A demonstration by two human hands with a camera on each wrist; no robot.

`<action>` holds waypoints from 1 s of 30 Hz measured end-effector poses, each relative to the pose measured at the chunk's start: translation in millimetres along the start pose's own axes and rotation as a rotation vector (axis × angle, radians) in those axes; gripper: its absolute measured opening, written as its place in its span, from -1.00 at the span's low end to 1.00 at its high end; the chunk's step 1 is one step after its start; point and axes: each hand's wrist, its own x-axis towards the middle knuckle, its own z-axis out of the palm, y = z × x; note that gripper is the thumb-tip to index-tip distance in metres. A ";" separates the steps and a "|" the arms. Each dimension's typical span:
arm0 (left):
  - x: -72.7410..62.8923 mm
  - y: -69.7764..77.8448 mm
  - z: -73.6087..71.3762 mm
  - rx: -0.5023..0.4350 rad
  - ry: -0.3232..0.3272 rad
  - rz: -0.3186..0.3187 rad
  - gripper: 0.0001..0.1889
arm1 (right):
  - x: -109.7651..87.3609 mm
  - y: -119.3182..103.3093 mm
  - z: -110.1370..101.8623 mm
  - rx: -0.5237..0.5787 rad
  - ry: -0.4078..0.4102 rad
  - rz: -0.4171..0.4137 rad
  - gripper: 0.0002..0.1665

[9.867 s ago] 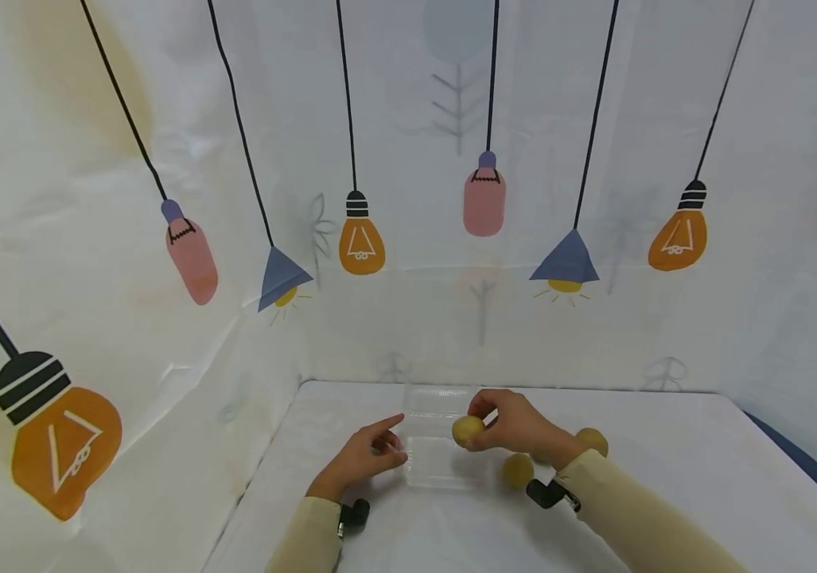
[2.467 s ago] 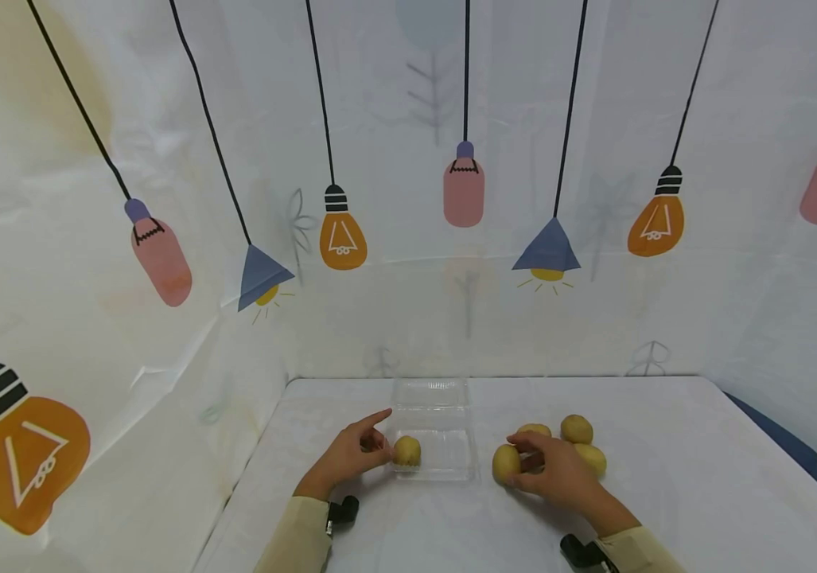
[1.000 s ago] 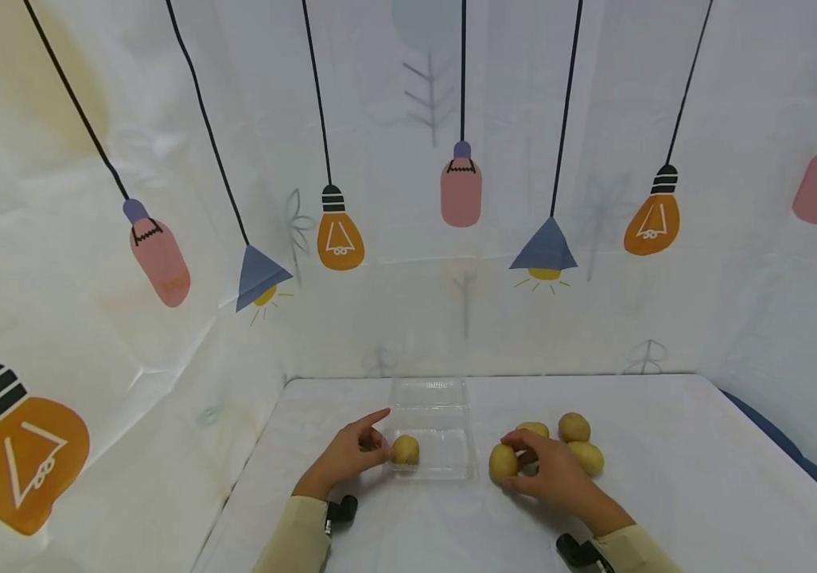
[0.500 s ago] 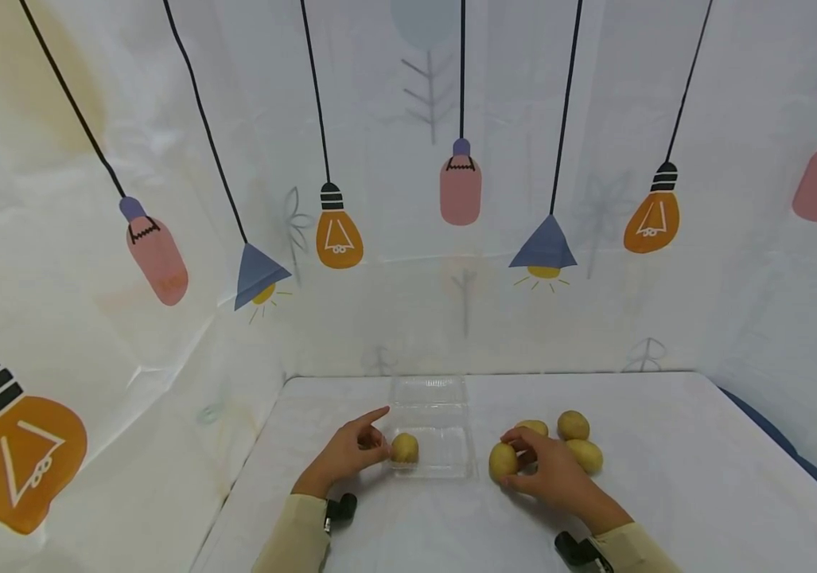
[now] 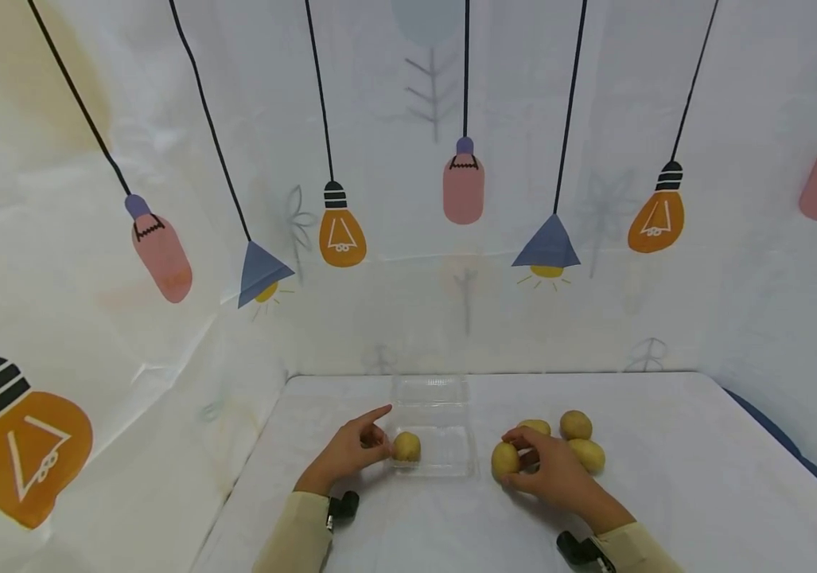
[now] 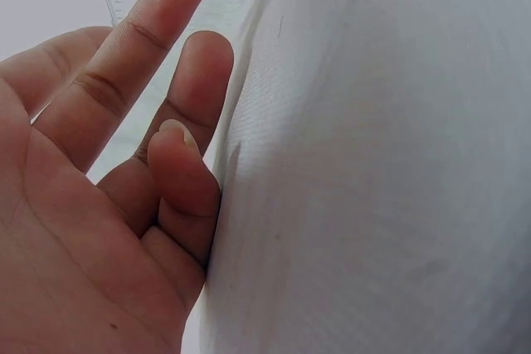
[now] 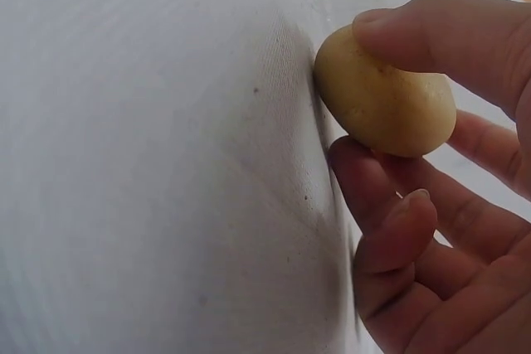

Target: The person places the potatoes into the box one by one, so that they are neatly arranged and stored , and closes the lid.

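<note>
A clear plastic clamshell box (image 5: 447,452) lies on the table with its lid laid back away from me. One potato (image 5: 406,447) sits in its base at the left side. My left hand (image 5: 351,452) is at the box's left edge, index finger extended and the others loosely bent; in the left wrist view its palm (image 6: 75,205) holds nothing. My right hand (image 5: 557,471) pinches another potato (image 5: 504,461) between thumb and fingers, right of the box. The right wrist view shows that potato (image 7: 386,101) low at the tabletop, the thumb (image 7: 448,43) over it.
Just beyond my right hand are more potatoes: one at the back (image 5: 576,425), one to the right (image 5: 589,456), and one partly hidden potato (image 5: 534,426). The white-covered table (image 5: 408,525) meets a white sheet (image 5: 394,318) printed with lamps.
Earlier my right hand held a potato over the box; now one potato lies inside, and that hand has moved right to grip another. Over the last second both hands stay nearly still.
</note>
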 end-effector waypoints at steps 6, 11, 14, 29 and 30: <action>-0.1 -1.0 2.6 0.018 0.008 -0.014 -0.14 | 0.7 -0.7 -3.2 0.010 -0.012 -0.008 -0.29; -0.2 2.0 1.4 0.001 0.000 0.003 -0.14 | 2.5 -1.6 -7.0 0.024 -0.025 0.021 -0.29; 0.2 4.7 0.6 -0.003 -0.004 -0.009 -0.13 | 3.8 -1.9 -10.0 0.027 -0.031 0.025 -0.28; 2.2 -1.3 1.7 -0.018 0.000 0.005 -0.13 | 23.2 -17.4 -31.0 0.091 -0.164 -0.037 -0.36; 2.3 -1.2 1.7 -0.023 0.001 0.011 -0.13 | 24.9 -18.4 -32.8 0.101 -0.176 -0.026 -0.35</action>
